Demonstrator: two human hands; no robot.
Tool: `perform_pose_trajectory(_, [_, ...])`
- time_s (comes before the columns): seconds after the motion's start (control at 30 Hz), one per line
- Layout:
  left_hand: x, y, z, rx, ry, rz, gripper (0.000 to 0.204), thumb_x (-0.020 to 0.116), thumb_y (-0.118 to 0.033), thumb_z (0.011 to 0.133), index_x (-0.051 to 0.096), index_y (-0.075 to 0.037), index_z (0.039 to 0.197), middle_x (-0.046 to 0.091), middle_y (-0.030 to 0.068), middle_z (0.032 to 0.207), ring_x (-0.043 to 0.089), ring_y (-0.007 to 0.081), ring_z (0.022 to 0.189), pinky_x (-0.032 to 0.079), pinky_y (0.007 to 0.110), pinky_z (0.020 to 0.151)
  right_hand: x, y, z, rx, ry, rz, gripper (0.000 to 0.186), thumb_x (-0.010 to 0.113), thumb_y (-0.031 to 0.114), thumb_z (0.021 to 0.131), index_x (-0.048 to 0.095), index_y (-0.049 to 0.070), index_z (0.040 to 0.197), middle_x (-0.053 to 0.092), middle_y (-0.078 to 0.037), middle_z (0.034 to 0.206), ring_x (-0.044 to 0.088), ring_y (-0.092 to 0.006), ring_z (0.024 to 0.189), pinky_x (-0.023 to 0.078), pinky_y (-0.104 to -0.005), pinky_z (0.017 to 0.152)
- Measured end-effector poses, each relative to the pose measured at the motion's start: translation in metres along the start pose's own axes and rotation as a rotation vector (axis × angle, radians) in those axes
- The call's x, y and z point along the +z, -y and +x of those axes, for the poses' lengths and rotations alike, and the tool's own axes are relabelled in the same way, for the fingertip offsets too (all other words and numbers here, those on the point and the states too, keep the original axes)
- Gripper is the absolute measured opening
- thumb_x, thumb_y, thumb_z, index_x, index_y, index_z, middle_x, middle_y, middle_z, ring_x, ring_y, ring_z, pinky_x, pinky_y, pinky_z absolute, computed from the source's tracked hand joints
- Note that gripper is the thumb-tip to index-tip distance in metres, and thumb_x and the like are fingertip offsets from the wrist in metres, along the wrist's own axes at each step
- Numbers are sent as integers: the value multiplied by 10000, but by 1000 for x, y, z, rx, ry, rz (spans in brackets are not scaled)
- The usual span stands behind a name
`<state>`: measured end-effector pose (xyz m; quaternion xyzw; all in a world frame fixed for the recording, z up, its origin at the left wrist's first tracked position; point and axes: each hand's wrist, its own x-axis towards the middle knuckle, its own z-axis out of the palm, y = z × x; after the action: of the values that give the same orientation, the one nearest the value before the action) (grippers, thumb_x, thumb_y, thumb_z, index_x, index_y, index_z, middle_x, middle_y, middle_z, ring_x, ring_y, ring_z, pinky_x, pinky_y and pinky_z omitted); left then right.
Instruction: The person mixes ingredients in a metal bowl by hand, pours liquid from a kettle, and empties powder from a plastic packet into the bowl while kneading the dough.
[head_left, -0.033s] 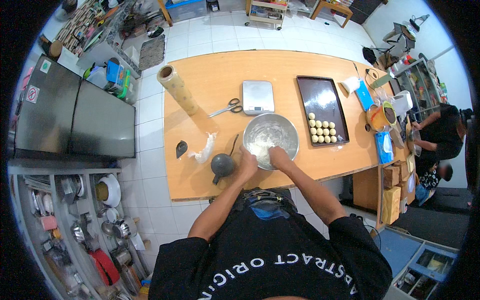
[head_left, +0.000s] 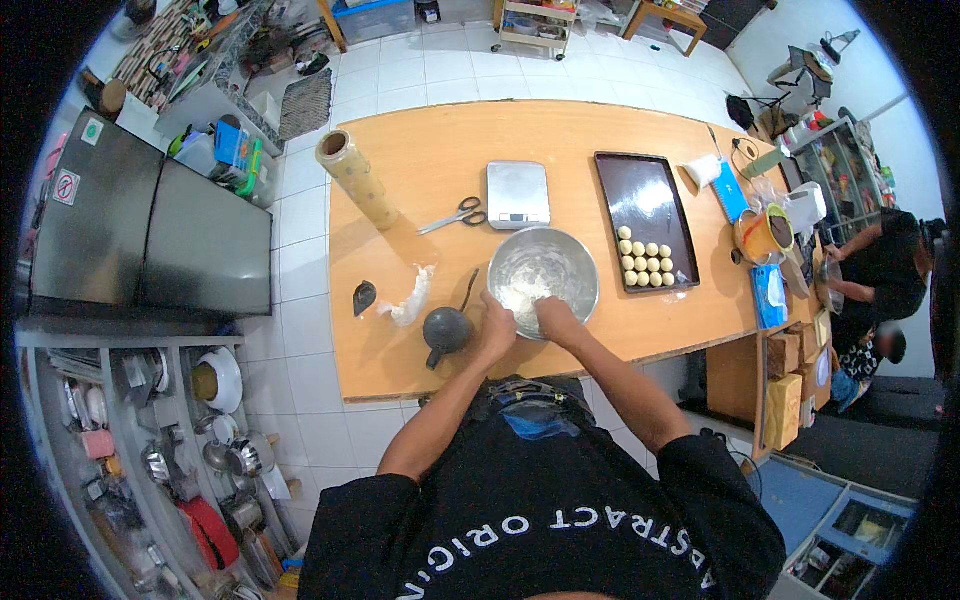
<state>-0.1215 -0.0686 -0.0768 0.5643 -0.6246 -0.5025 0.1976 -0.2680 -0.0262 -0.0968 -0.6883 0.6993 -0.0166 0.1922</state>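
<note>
A steel mixing bowl stands near the front edge of the table, with a white floury mixture inside. My left hand holds the bowl's near-left rim, fingers curled. Over the near rim reaches my right hand, its curled fingers down in the mixture and the fingertips hidden. Just left of my left hand sits a dark grey round vessel with a short handle and a thin dark stem behind it. Beyond the bowl lies a silver kitchen scale, with black-handled scissors to its left.
A dark baking tray holds several pale dough balls at right. A tall roll of plastic film stands far left. Crumpled white plastic and a small dark piece lie left. Another person works at the far right.
</note>
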Motion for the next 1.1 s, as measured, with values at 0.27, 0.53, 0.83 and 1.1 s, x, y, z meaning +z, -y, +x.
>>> perform_pose_trajectory(0.27, [1,9,-3,64,-23,-3,427,407,34,745,172,82,1099,513,346,866,528,471,830,416,492,719,-21,-1,11,129,-52,29,102,513,29,696,589,-4,755,587,-230,792,595,-359,746,482,-438,656])
perform_pose_trajectory(0.53, [0,14,-5,91,-44,18,513,413,-2,759,115,83,1169,525,347,840,527,477,809,415,501,706,-5,25,17,-98,167,-13,136,483,39,711,596,1,778,600,-200,784,590,-332,812,482,-416,696])
perform_pose_trajectory(0.83, [-3,-2,-6,-94,-50,-12,493,390,29,740,152,82,1167,514,357,882,521,479,818,401,502,721,-29,-15,19,116,-26,-52,121,505,49,710,594,7,780,594,-218,799,595,-350,776,487,-426,679])
perform_pose_trajectory(1.1, [-8,-6,-14,36,-61,-66,548,395,-9,750,100,80,1203,496,366,954,503,480,906,394,491,793,-7,29,17,70,137,103,211,589,98,669,563,-41,826,583,-265,818,579,-396,786,468,-451,693])
